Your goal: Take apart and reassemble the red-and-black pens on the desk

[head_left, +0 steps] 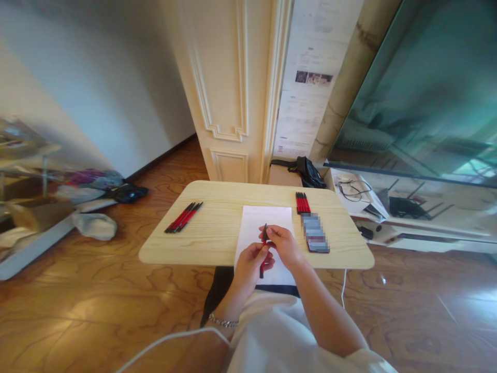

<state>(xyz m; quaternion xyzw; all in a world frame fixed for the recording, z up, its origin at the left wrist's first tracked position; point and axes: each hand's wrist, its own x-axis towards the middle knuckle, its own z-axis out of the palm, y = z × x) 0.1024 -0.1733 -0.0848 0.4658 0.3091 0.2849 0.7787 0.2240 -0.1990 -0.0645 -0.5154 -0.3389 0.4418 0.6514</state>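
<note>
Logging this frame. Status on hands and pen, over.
Left hand, right hand both shut on red-black pen, over white sheet. Left pen bundle, right pen bundle on table, untouched. Nothing blocking.

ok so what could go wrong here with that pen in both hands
1. The pen is pinched between the left hand and right hand above the white sheet; if it slips, it may mark the sheet or drop into the lap.
2. The sheet overhangs the near edge of the table, so a wrist nudge might slide it off.
3. The loose pens on the left could roll if the table is bumped.
</note>
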